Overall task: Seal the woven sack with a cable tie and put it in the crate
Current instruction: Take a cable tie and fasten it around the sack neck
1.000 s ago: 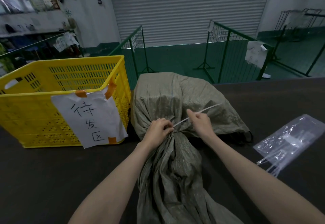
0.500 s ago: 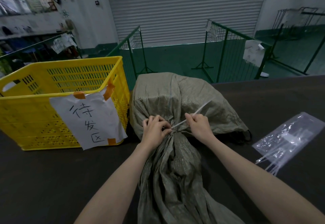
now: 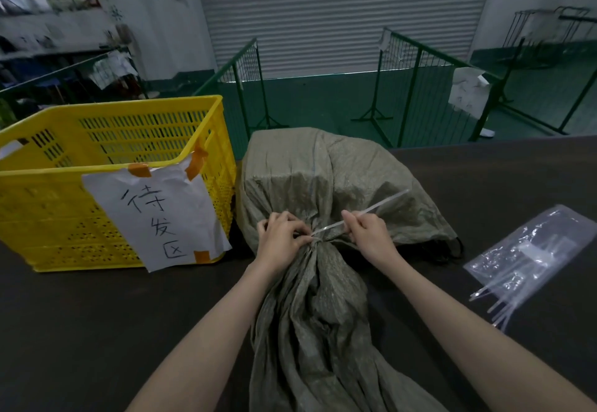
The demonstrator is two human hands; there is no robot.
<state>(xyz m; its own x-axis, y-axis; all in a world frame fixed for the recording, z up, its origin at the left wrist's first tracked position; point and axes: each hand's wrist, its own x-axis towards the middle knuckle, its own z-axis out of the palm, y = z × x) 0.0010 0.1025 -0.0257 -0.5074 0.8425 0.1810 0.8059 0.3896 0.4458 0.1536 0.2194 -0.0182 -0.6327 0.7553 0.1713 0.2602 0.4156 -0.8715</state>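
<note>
A grey-green woven sack (image 3: 326, 172) lies on the dark table, its neck gathered tight at the middle. A white cable tie (image 3: 378, 206) is looped round that neck, and its free tail sticks out to the upper right. My left hand (image 3: 281, 237) pinches the tie's head at the neck. My right hand (image 3: 368, 232) grips the tail just right of the neck. The yellow slatted crate (image 3: 106, 140) stands to the left of the sack, with a handwritten paper sign taped to its front.
A clear plastic bag (image 3: 533, 256) with several spare cable ties lies on the table at the right. The table's far edge runs just behind the sack. Green metal railings (image 3: 416, 81) and a roller door stand beyond it.
My right hand let go and took a new grip nearer the neck, then pulled right again; the tail beyond my fingers is longer. My left hand stayed at the neck.
</note>
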